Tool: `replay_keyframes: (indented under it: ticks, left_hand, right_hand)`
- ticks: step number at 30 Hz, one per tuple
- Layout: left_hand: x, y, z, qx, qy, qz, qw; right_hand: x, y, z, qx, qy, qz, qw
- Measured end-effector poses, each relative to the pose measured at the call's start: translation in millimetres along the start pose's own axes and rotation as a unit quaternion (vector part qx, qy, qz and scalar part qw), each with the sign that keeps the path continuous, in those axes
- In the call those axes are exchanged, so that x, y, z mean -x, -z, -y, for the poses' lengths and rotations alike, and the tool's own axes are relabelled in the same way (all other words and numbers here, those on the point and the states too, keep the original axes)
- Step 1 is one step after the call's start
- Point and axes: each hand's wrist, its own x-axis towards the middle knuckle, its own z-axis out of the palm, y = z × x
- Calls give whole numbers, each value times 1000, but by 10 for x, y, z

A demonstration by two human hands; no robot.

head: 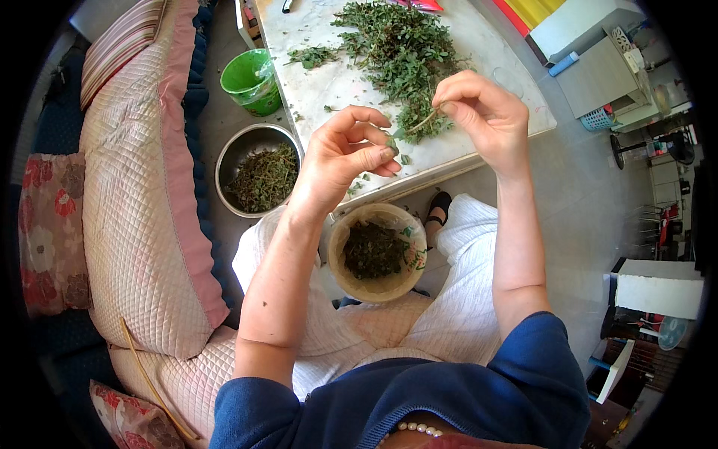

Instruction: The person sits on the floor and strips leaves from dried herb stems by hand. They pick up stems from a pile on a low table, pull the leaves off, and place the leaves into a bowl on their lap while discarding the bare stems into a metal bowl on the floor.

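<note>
Between thumb and forefinger, my right hand (485,120) pinches one end of a thin plant stem (422,121). My left hand (350,146) is at the stem's other end, its thumb and fingers closed on a small green leaf sprig (391,143). Both hands are raised over the near edge of a white marble-look table (477,45). Behind them lies a large heap of leafy green stems (398,45), with a smaller bunch (313,56) to its left. Below my hands, between my knees, stands a pale bucket (412,280) with dark leaves (373,250) in it.
Left of the table, a steel bowl (221,168) holds thin stems, and a green bin (247,92) stands behind it. A quilted sofa (134,213) runs along the left. Loose leaves dot the tabletop. A fan (676,147) and a blue basket (597,119) are at right.
</note>
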Motion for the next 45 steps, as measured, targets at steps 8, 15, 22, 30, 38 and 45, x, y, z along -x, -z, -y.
replay_keyframes:
  ticks: [8,15,22,30,38,45]
  left_hand:
    - [-30,-22,-32,-70,23,-68,995]
    - [-4,219,43,-177,135,80,972]
    - [-69,58,-17,-167,25,-12,986]
    - [-39,14,42,-102,50,-43,993]
    - [-19,141,67,-82,6,-96,992]
    - [-35,946,-253,-418,-21,-241,876]
  right_hand:
    - [1,-1,-43,-34,-15,6,999]
    - [5,6,-44,-65,-85,-60,992]
    - [62,-141,-160,-66,-108,49,991]
    - [118,-382,-210,-83,-134,77,984]
    - [190,-642,-177,-112,-105,-8,988]
    - [370,-608,-174,-133,-221,253,932]
